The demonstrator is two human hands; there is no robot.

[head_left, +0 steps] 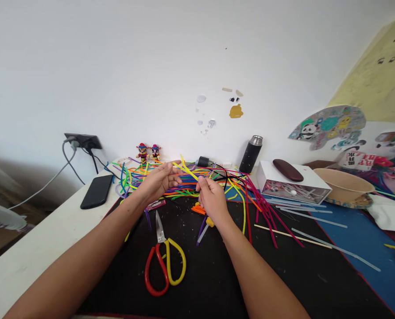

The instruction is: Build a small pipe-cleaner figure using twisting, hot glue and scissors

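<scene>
Yellow pipe cleaners stretch between my two hands above the far part of the black mat. My right hand pinches them at their lower right end, thumb on top. One strand runs to the thumb and forefinger of my left hand, which appear closed on it; the other fingers are loosely curled. Another yellow end sticks up free between the hands. Beside my right wrist lies a small yellow piece with a purple and whitish stick. Scissors with red and yellow handles lie nearer me, blades almost together.
A heap of coloured pipe cleaners lies behind my hands. Left are a phone and two small figures. A black flask, a white box, a bowl and a wooden stick are right.
</scene>
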